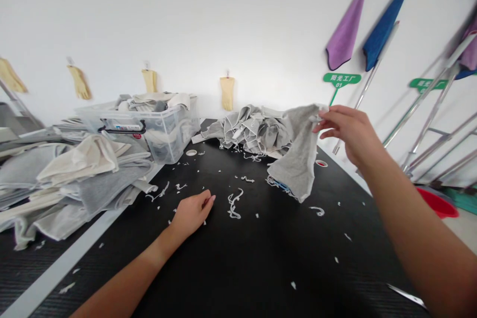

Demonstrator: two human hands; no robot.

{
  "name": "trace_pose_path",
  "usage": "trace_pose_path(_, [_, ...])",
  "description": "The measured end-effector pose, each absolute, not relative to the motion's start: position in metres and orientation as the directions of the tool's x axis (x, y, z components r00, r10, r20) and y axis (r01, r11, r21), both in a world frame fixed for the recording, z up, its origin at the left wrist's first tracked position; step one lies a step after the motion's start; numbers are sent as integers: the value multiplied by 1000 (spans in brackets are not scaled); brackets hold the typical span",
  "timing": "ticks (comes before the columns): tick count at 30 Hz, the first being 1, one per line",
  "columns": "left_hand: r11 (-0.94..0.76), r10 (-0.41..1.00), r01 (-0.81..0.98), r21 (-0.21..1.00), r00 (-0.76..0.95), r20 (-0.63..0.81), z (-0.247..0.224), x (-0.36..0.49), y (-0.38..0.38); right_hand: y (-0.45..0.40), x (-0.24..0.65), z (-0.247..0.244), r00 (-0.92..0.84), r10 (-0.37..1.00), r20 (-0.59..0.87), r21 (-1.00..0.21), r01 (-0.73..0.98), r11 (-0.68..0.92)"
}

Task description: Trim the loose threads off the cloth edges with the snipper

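My right hand [345,129] is raised over the far right of the black table [253,263]. Its thumb and fingers pinch the corner of a grey cloth [294,159] with a pale edge, which hangs down close to the tabletop. Behind that cloth lies a crumpled heap of grey and white cloths [249,126] with loose threads. My left hand [192,212] rests on the table with its fingers curled in, and nothing shows in it. White thread scraps [234,204] lie just right of it. Something blue [279,185] peeks out under the hanging cloth.
Stacked grey and beige cloths [89,174] cover the left side, beside a clear plastic bin [167,134] filled with cloths. Scissors [408,297] lie at the front right. Tape rolls [191,153] sit farther back. Yellow gloves [227,93] hang on the wall.
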State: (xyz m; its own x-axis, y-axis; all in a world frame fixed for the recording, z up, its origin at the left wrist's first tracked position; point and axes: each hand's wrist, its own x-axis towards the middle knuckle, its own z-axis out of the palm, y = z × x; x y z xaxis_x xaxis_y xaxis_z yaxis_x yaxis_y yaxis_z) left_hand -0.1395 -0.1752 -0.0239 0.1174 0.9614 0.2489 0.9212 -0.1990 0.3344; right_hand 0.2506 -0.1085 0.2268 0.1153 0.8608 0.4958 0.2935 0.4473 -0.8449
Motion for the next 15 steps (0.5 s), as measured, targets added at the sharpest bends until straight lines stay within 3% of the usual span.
trace_pose_path(3, [-206, 962, 914, 349, 123, 245, -23, -140, -175, -131, 241, 264, 76, 766, 638, -753, 271, 600])
trace_pose_path(7, [-213, 964, 886, 412, 123, 235, -18, -137, -177, -157, 232, 302, 55, 697, 715, -692, 198, 694])
trace_pose_path(12, [-266, 964, 705, 657, 194, 182, -6, -118, -187, -174, 223, 313, 82, 635, 768, -640, 112, 760])
trace_pose_path(15, [-269, 952, 460, 846, 260, 162, -2, -100, -192, -179, 211, 299, 120, 724, 679, -734, 85, 674])
